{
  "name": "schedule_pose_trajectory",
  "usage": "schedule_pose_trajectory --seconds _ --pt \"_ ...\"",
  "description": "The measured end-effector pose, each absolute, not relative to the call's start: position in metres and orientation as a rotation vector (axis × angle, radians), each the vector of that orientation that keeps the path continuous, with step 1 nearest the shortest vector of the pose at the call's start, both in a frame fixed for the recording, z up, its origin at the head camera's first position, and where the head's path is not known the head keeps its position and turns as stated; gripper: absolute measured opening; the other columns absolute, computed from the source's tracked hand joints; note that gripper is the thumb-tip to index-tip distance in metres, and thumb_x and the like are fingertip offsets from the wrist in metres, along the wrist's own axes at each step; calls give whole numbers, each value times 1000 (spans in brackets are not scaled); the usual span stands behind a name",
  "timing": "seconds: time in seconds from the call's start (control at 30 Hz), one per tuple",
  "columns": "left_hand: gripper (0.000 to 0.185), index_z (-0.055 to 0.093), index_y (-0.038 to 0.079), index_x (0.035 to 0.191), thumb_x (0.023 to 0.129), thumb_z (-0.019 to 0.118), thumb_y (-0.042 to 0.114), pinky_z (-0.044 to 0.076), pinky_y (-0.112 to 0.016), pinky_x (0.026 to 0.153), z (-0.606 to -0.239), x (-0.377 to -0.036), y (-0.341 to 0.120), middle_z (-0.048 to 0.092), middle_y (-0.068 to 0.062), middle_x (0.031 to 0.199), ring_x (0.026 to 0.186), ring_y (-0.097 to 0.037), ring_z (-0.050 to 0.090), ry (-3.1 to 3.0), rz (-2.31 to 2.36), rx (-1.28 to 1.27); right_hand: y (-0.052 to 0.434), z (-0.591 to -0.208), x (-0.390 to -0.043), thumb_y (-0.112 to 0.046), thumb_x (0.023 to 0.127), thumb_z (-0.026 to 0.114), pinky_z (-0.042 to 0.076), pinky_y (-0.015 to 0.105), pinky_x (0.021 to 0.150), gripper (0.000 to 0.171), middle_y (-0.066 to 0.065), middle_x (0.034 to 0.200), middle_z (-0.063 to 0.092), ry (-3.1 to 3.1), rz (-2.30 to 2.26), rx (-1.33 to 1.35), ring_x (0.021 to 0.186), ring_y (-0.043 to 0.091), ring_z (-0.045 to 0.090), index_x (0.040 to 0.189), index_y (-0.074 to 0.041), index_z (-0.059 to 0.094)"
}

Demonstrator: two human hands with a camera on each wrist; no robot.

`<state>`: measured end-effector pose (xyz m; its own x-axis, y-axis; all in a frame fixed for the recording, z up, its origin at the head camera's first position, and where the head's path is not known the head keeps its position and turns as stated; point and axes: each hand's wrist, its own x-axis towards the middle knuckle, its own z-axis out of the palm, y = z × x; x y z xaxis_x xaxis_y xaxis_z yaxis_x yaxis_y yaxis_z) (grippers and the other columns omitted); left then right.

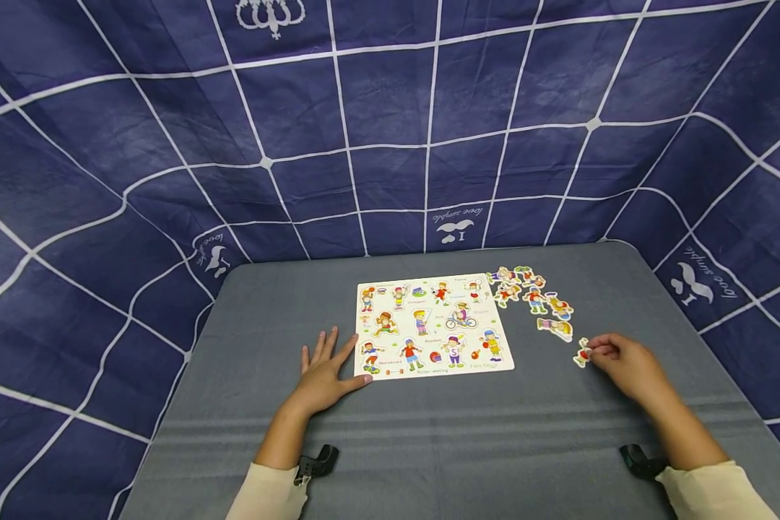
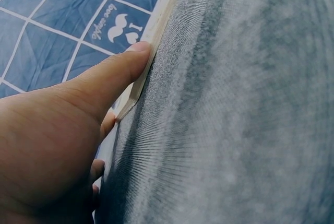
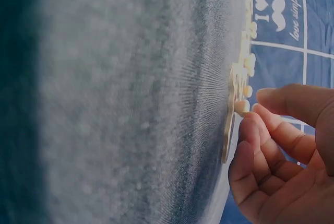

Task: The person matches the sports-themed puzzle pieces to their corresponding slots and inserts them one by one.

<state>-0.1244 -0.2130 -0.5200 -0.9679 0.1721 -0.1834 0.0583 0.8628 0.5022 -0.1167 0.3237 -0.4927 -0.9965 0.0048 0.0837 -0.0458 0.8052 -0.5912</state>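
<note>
My left hand (image 1: 321,379) lies with its fingers spread at the near left corner of a white puzzle board (image 1: 438,328) printed with children playing sports. Its thumb (image 2: 136,49) rests on the board's near edge, and the index fingertip touches the left side. On the right, my right hand (image 1: 624,361) is at a small figure-shaped puzzle piece (image 1: 581,354) lying flat on the cloth. In the right wrist view, the thumb and index fingertips are slightly parted beside that piece's knob (image 3: 241,106), with the other fingers curled.
Several more puzzle pieces, among them a reclining figure (image 1: 555,329), lie scattered right of the board, some against its far right corner. A grey cloth (image 1: 442,440) covers the table. Blue gridded fabric (image 1: 390,173) encloses the back and sides.
</note>
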Motion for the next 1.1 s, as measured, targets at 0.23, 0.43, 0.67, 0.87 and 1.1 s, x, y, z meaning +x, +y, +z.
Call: schedule_pose_trajectory --seconds 0.23,0.43,0.67,0.87,1.1 --pt "95 27 34 161 83 68 70 -13 -67 121 -522 -124 -214 1 -10 172 159 -36 -8 2819 747 179 325 -493 -121 -11 92 70 41 20 57 15 2 80 68 -2934 960 60 64 -12 48 97 2 70" --pt "95 26 35 161 83 68 70 -13 -66 121 -522 -124 -214 1 -9 172 159 -36 -9 2818 757 177 328 -494 -125 -14 93 70 40 23 57 18 4 80 68 -2986 954 44 63 -9 47 98 3 69" --pt "95 25 35 161 84 68 70 -13 -66 121 -523 -124 -213 0 -9 173 159 -36 -9 2825 745 177 331 -495 -128 -14 93 69 39 23 57 17 3 79 68 -3016 947 42 62 -5 47 96 3 69" --pt "95 24 34 161 84 68 69 -14 -66 121 -522 -124 -213 0 -9 173 159 -36 -10 2818 743 181 332 -494 -128 -13 92 69 39 24 57 16 5 79 69 -3019 940 43 62 -5 47 96 3 70" --pt "95 25 35 161 84 69 68 -14 -66 121 -522 -124 -213 0 -9 173 159 -35 -10 2820 751 172 332 -494 -128 -12 92 68 39 23 57 15 3 78 68 -3012 949 62 62 -6 47 95 3 70"
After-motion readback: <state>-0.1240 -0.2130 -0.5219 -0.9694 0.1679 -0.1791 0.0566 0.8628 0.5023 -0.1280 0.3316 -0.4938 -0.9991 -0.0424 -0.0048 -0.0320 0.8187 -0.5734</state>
